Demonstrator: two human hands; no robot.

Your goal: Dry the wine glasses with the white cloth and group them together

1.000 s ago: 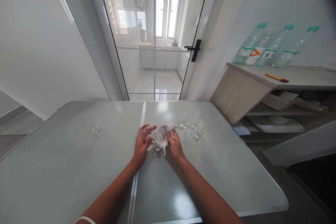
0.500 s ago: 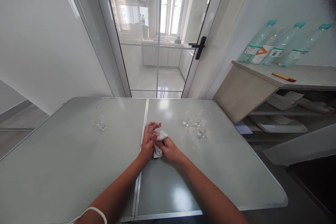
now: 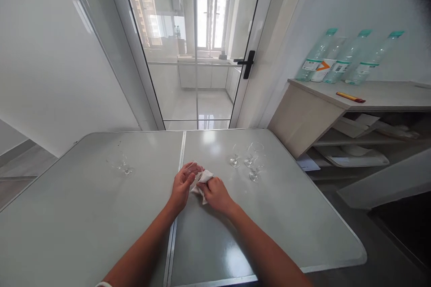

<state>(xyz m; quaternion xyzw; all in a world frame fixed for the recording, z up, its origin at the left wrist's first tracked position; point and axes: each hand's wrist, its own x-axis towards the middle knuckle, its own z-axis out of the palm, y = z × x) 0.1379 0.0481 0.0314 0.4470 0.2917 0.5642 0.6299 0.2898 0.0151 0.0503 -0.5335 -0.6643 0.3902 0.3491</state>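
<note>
The left hand (image 3: pixel 182 183) wraps a clear stemmed glass (image 3: pixel 193 167) above the table (image 3: pixel 134 215), near the middle seam; its bowl faces the far side, the foot end hidden. The right hand (image 3: pixel 217 193) grips a white cloth (image 3: pixel 206 174) against it. Three stemmed glasses (image 3: pixel 253 176) stand to the right, another glass (image 3: pixel 127 171) at left. On the far-right cabinet (image 3: pixel 306 116), bottles (image 3: pixel 368 65) bear labels too small to read, one with an orange mark; their contents are unclear.

A glossy grey-green table (image 3: pixel 101 233), split by a silver metal strip (image 3: pixel 169 255), carries one clear stemmed glass (image 3: pixel 127 170) at left and three clear stemmed glasses (image 3: pixel 253 176) at right.
</note>
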